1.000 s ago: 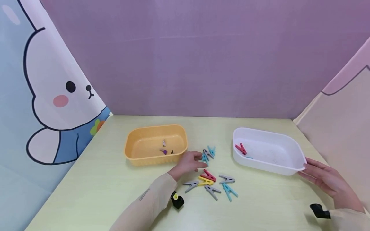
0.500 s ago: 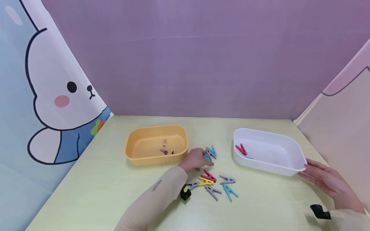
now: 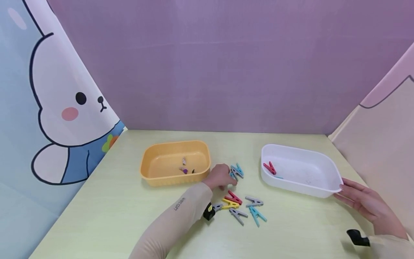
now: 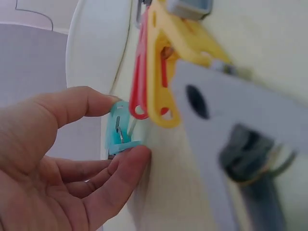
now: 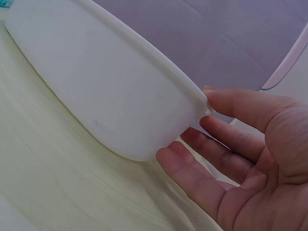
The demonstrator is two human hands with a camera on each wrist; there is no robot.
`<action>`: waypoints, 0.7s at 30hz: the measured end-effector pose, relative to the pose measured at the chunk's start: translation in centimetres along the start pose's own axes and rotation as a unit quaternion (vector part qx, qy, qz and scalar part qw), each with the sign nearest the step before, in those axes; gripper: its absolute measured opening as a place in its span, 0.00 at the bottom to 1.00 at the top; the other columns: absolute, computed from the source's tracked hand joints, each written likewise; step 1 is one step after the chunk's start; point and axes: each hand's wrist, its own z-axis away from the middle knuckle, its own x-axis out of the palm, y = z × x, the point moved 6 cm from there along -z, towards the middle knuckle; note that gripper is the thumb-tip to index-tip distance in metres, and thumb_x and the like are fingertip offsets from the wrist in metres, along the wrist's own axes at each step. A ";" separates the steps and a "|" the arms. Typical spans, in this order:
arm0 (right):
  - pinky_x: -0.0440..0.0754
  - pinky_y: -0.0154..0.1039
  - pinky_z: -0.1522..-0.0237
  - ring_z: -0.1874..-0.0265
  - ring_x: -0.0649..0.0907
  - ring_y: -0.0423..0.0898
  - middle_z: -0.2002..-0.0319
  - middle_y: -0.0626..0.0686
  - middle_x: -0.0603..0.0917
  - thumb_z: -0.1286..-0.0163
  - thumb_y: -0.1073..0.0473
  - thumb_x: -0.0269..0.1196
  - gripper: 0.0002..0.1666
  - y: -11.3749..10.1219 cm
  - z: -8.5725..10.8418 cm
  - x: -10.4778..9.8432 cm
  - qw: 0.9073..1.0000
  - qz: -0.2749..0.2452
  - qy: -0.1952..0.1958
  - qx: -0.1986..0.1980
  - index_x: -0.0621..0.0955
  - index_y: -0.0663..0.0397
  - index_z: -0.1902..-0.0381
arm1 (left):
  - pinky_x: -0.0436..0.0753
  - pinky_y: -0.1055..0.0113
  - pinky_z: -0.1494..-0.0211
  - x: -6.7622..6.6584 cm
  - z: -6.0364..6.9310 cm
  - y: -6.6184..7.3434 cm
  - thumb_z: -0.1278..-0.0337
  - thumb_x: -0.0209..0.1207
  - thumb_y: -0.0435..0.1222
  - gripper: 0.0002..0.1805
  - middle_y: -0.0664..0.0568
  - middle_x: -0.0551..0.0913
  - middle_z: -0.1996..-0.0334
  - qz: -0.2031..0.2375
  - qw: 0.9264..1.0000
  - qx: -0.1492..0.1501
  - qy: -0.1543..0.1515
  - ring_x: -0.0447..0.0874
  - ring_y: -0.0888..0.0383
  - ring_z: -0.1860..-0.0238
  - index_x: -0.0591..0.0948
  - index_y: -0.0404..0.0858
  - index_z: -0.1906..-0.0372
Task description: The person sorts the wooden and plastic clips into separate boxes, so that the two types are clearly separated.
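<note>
My left hand (image 3: pixel 221 176) pinches a light-blue clothespin (image 4: pixel 120 130) between thumb and fingers, at the right side of the orange tray (image 3: pixel 174 181). Touching or close by it in the head view lie a grey clothespin (image 3: pixel 237 172) and another blue one (image 3: pixel 239 168). Over at the right, my right hand (image 3: pixel 368 201) holds the near right corner of the white tray (image 5: pixel 96 82), thumb at the rim and fingers against the outer wall. Inside that tray are a red clothespin (image 3: pixel 270 167) and a small blue piece.
In front of my left hand lie a red clothespin (image 3: pixel 233 197), a yellow one (image 3: pixel 230 203), several grey ones (image 3: pixel 237 216) and a blue one (image 3: pixel 257 214). Small items, one purple (image 3: pixel 185 171), lie in the orange tray. A purple cloth wall (image 3: pixel 207 72) stands behind the table.
My left hand has moved right and slightly away from me, and its fingers have closed on the blue clothespin. The nearby clothespins have shifted slightly right. My right hand stays put.
</note>
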 end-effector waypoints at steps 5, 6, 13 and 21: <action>0.82 0.45 0.45 0.48 0.84 0.53 0.47 0.60 0.84 0.24 0.79 0.35 0.30 0.0 0.0 0.0 1.000 0.000 -0.001 0.002 0.81 0.62 0.42 | 0.79 0.69 0.71 -0.1 -0.6 -0.6 0.46 0.71 0.43 0.19 0.52 0.82 0.70 0.025 1.000 0.004 -0.018 0.80 0.57 0.78 0.83 0.36 0.54; 0.82 0.45 0.45 0.48 0.84 0.53 0.47 0.60 0.84 0.24 0.79 0.36 0.30 0.0 0.0 0.0 1.000 0.001 0.000 0.003 0.81 0.61 0.42 | 0.80 0.69 0.69 -0.1 -0.7 -0.7 0.46 0.71 0.43 0.22 0.52 0.82 0.68 0.033 0.999 0.002 -0.022 0.81 0.57 0.77 0.82 0.36 0.50; 0.83 0.44 0.46 0.49 0.85 0.52 0.48 0.59 0.85 0.24 0.79 0.36 0.30 -0.2 0.0 0.0 1.000 0.017 0.018 0.003 0.82 0.60 0.43 | 0.86 0.67 0.64 -0.3 -0.8 -1.3 0.45 0.69 0.38 0.27 0.50 0.82 0.66 0.121 0.991 0.005 -0.053 0.84 0.57 0.72 0.78 0.35 0.41; 0.82 0.44 0.45 0.48 0.84 0.53 0.47 0.60 0.84 0.24 0.80 0.35 0.31 -0.3 -0.1 0.4 1.000 0.002 -0.004 -0.003 0.81 0.62 0.41 | 0.88 0.65 0.63 -0.2 -0.5 -1.1 0.45 0.69 0.35 0.26 0.48 0.83 0.67 0.195 0.978 0.023 -0.076 0.84 0.55 0.70 0.78 0.34 0.41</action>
